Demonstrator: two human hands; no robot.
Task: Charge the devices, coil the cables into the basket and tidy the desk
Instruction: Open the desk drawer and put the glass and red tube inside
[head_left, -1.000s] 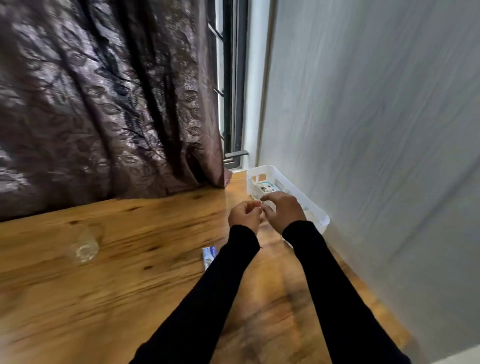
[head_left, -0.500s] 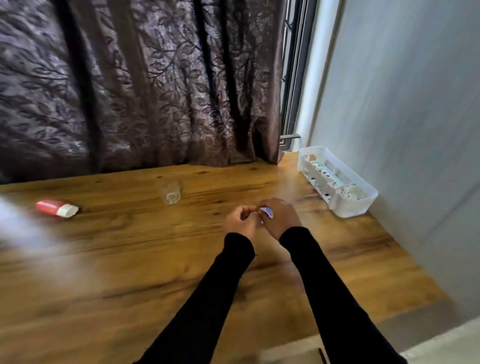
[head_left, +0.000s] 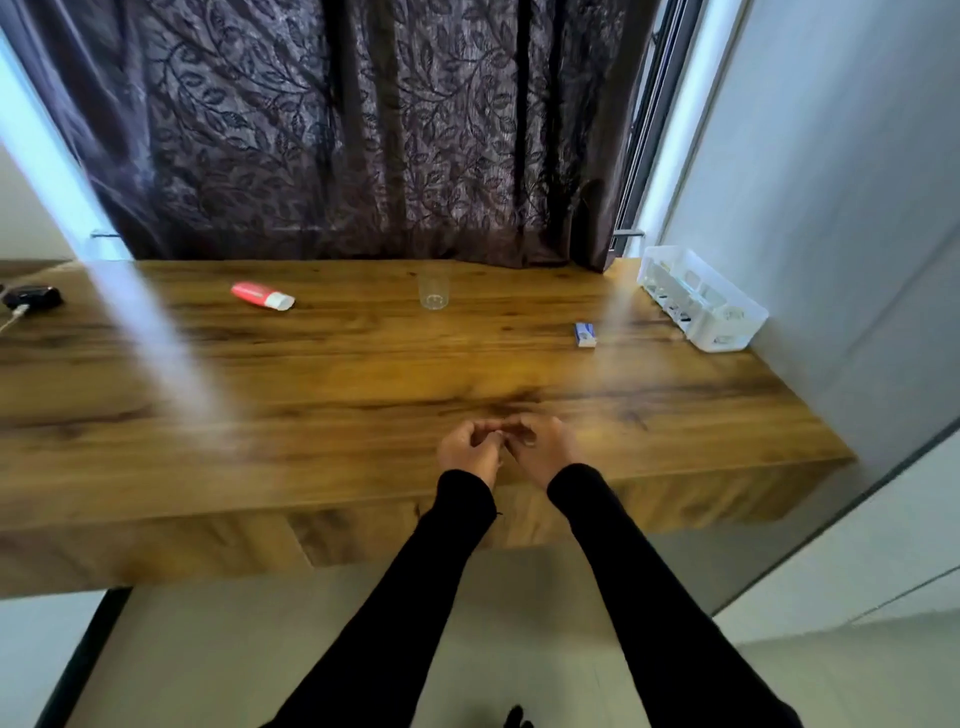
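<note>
Both hands are held together over the near edge of the desk (head_left: 363, 374). The left hand (head_left: 467, 449) and the right hand (head_left: 540, 447) have their fingers curled inward with the fingertips meeting. Whether anything small is pinched between them cannot be told.

The task is judged to be well advanced. The white basket (head_left: 727, 322) is set at the far right corner against the wall, its long axis running from the window toward the near right. Some contents can be made out through its slotted sides, but they are too small to be identified as cables. At the far left edge a dark device (head_left: 31, 297) is seen with a white cable (head_left: 15, 317) leading to it, so charging appears to be under way.

Tidying is judged unfinished. A red tube (head_left: 262, 295) is left lying near the curtain (head_left: 363, 130), its long axis across the desk and its white cap pointing right. An upright clear glass (head_left: 434, 292) and a small blue-and-white box (head_left: 585, 334) are also left out, well apart from each other.
</note>
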